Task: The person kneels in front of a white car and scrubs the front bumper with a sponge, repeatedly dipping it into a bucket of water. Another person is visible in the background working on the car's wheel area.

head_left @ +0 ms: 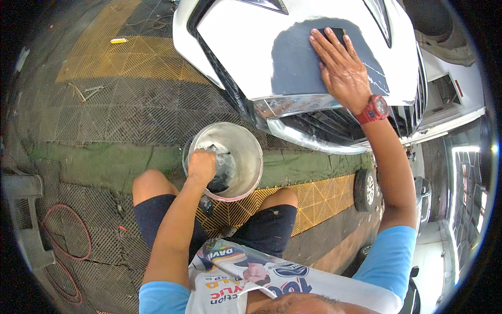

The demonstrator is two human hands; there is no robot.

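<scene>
My right hand (342, 70) lies flat on a dull grey patch (293, 57) of the white car's front panel (235, 47). Its fingers are stretched out and slightly apart. Under the fingertips shows the edge of a thin dark piece (340, 34), perhaps sandpaper, mostly covered. A whitish wet streak runs beside the hand. My left hand (202, 165) is closed into a fist over the left side of a pale round bucket (251, 162); what it grips, if anything, is hidden. Murky liquid and something dark (222, 175) are in the bucket, which stands between my knees.
The car's dark grille (334, 124) and chrome trim (298, 137) face me. A green strip (104, 165) crosses the black and yellow grated floor tiles. A red hose (70, 206) coils beside a grey plastic stand (23, 209) at left. A wheel (364, 189) appears at right.
</scene>
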